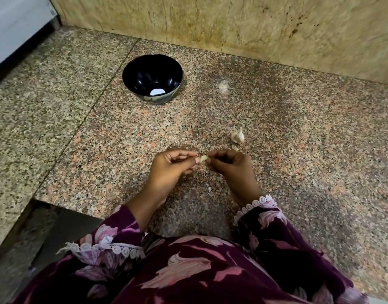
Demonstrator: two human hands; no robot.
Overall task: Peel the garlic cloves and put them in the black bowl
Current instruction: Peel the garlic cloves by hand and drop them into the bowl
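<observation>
Garlic clove [203,158]: pale, partly skinned, held in the air between both hands just above the granite counter [298,119], over the stretch near its front edge. Left hand [171,166]: fingers curled, thumb and forefinger tips pinching the clove's left end. Right hand [229,164]: fingers curled likewise, thumb and forefinger pinching the clove's right end. The two sets of fingertips nearly meet across the clove. How much skin remains on it cannot be told.

Loose peel scraps [207,190]: thin whitish flakes lying on the counter directly under and just nearer than the hands, toward the front edge.

Garlic bulb [238,136]: lies on the counter just beyond and to the right of the right hand, apart from it, stalk tip pointing up. A small pale fragment [234,147] sits beside the bulb on its near side.

Black bowl [152,78]: stands upright on the counter toward the back edge, well apart from the hands, left of the bulb. A bright spot shows in its bottom; whether that is a clove or a reflection cannot be told.

Sleeves [263,212]: dark purple floral cloth with white lace cuffs, both forearms reaching over the front edge.

Stone wall panel [232,23]: tan, stained, rising along the back edge. A white surface [15,25] stands at the far left corner.
</observation>
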